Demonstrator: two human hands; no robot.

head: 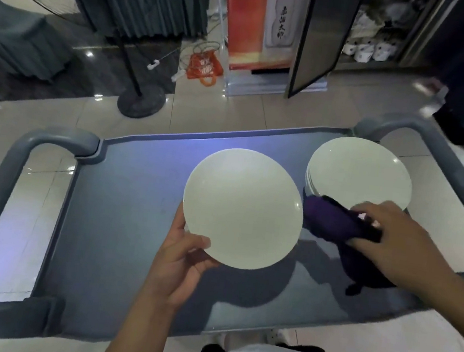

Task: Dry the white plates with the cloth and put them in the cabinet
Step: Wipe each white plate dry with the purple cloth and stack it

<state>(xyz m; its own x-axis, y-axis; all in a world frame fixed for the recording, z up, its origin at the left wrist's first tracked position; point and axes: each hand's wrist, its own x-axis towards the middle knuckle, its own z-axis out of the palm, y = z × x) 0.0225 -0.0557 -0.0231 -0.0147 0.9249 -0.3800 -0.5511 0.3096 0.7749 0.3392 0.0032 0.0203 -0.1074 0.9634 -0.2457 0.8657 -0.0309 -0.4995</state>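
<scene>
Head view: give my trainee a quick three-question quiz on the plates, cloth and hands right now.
1. True or false: the left hand holds a single round white plate above the grey cart top.
2. Which hand holds the dark purple cloth?
3. Multiple choice: the stack of white plates sits (A) on the cart's right end, (B) inside the cabinet, (C) on the floor.

Key: 1 true; 2 the right hand; 3 A.

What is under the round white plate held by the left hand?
Only its shadow on the grey plastic cart top; the round white plate is lifted by the left hand. The fingers beneath are hidden.
</scene>
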